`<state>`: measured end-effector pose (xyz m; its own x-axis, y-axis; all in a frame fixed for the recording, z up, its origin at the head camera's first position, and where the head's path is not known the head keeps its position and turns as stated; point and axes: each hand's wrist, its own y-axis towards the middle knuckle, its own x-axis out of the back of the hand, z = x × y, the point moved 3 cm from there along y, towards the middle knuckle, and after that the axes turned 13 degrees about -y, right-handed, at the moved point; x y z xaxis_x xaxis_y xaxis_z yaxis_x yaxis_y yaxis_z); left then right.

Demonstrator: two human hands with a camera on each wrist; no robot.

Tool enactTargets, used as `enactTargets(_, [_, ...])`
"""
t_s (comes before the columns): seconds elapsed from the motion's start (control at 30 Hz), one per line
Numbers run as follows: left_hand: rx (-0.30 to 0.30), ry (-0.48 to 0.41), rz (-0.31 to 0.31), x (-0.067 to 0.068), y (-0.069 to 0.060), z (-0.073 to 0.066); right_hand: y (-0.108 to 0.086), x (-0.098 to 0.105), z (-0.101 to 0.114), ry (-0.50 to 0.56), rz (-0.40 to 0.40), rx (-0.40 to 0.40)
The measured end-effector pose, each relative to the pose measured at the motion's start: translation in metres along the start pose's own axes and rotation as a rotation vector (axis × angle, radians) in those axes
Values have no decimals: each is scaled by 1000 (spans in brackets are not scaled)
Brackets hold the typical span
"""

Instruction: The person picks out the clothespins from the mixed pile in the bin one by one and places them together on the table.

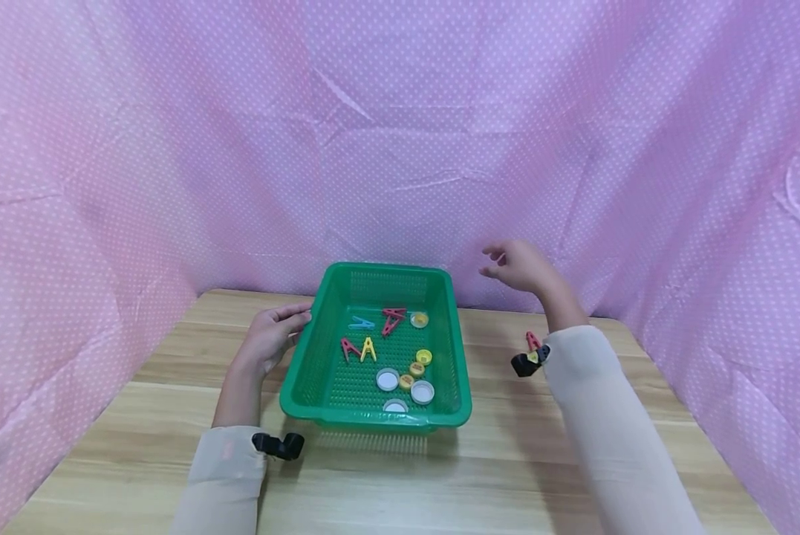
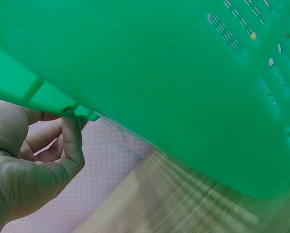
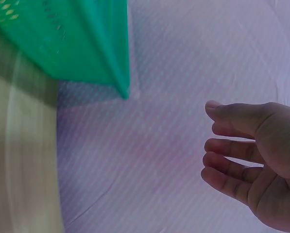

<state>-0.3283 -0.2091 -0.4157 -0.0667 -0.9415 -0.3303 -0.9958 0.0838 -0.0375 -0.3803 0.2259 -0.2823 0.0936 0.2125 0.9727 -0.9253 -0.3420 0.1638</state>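
Note:
In the head view, a green plastic basket [image 1: 463, 371] stands mid-table with clothespins and round caps inside. My left hand [image 1: 274, 336] pinches its left rim between thumb and fingers, as the left wrist view shows at the basket wall [image 2: 135, 87]. My right hand [image 1: 521, 266] hovers beyond the basket's right side, fingers loosely bent and holding nothing; the right wrist view shows gaps between them. Lying in the basket are a blue clothespin [image 1: 362, 323], a yellow clothespin [image 1: 368, 348], several red clothespins [image 1: 349, 348], yellow caps [image 1: 423, 357] and white-lined lids [image 1: 387, 380].
A red clothespin [image 1: 532, 341] lies on the wooden table [image 1: 386, 490] below my right forearm, partly hidden by the wrist camera [image 1: 525, 364]. Pink dotted cloth [image 1: 400, 148] hangs behind the table and along both sides.

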Motion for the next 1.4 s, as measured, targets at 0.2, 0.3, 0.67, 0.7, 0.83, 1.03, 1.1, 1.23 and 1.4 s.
enactTargets(0.2, [0,12,-2,1,-2,0,20,10,35,-17,-12,67])
enactTargets(0.3, [-1,10,-4,1,-2,0,29,10,51,-15,-7,89])
enactTargets(0.67, [-6,7,-11,1,-2,-1,54,-14,89,76,31,134])
enactTargets(0.7, [-7,8,-7,0,-2,-1,56,-18,91,95,40,139])
enactTargets(0.83, [-9,14,-10,0,-2,-2,65,-38,97,176,69,157])
enactTargets(1.03, [-9,24,-20,1,-2,-3,72,-69,103,203,112,185])
enactTargets(1.1, [-7,26,-22,0,-2,-3,73,-79,104,202,141,188])
enactTargets(1.23, [-7,32,-25,0,-2,-2,75,-95,107,201,204,190])
enactTargets(1.4, [-5,17,-21,-1,-4,1,79,-109,111,124,297,203])
